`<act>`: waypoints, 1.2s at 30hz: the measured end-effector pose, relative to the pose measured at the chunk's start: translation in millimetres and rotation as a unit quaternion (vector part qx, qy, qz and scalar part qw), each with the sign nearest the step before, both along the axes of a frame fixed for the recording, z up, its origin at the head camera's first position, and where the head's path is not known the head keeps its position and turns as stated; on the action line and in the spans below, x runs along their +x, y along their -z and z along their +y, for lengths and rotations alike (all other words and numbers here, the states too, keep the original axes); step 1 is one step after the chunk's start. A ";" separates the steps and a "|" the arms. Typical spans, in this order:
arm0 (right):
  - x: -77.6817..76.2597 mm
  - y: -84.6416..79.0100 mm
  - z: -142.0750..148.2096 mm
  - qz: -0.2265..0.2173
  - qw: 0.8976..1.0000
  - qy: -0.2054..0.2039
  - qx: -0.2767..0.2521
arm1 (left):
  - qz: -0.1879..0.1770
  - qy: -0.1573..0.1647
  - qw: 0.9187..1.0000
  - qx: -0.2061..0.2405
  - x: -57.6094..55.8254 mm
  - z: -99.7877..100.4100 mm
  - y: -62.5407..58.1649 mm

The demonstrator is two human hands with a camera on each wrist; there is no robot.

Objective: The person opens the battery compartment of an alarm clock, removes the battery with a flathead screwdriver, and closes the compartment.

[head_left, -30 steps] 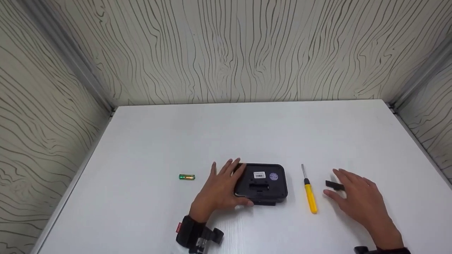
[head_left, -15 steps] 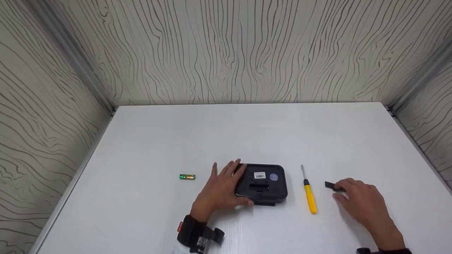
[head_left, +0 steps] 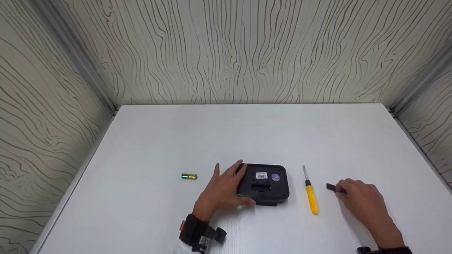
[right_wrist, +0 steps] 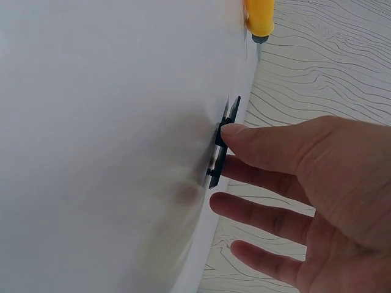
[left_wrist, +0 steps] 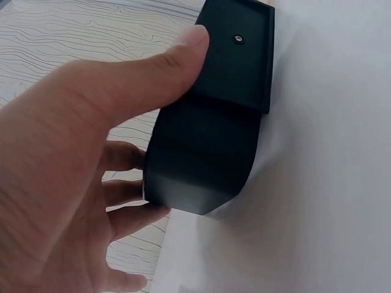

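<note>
In the head view, a black plastic device (head_left: 282, 187) lies on the white table, its back with a barcode label and a round purple sticker facing up. My left hand (head_left: 224, 188) grips its left end, thumb on the near side and fingers over the top and far edge. A recessed screw shows on the device's side (left_wrist: 232, 67) in the left wrist view. My right hand (head_left: 363, 197) pinches a small flat black plastic piece (head_left: 331, 187) at the table, right of the screwdriver. The thumb holds the piece (right_wrist: 215, 174) against the index finger, the other fingers spread apart.
A screwdriver (head_left: 310, 195) with a yellow handle lies between the device and my right hand. Left of my left hand is a green-and-gold battery (head_left: 189, 176). Wood-patterned panels (head_left: 226, 53) enclose the white table (head_left: 226, 134) at the back and sides.
My right hand has closed its thumb and fingers on the small black piece, which it hovered around before. The left hand keeps its hold on the device.
</note>
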State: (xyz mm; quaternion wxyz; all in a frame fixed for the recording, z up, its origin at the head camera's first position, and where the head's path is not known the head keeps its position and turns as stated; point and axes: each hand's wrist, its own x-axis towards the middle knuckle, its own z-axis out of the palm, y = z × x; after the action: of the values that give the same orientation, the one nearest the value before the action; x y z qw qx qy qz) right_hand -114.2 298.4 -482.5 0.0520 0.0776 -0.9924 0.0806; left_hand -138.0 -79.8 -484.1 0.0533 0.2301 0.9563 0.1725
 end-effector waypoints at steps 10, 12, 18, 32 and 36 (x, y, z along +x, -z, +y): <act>-1.0 -1.6 -0.8 -0.007 1.000 -0.003 0.006 | -0.044 -0.003 0.998 0.048 -0.2 1.6 -0.9; -1.3 -2.2 -0.8 -0.014 1.000 -0.002 0.007 | -0.055 -0.007 0.997 0.056 0.0 1.8 -0.6; -0.2 -3.4 -2.4 -0.018 1.000 -0.003 0.012 | -0.080 -0.015 0.994 0.072 0.3 2.5 0.2; -1.8 -5.5 -7.4 0.025 0.999 -0.020 0.041 | -0.086 -0.016 0.993 0.077 0.2 2.3 0.0; -1.9 -9.5 -12.4 0.054 0.997 -0.031 0.044 | -0.085 -0.017 0.993 0.077 1.0 2.3 -0.6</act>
State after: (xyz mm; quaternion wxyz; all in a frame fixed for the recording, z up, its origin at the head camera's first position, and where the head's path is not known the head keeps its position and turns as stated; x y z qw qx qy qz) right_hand -116.1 286.0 -472.9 0.0994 0.1147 -0.9878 0.0340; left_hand -137.0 -77.4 -483.5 0.1132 0.2017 0.9361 0.2652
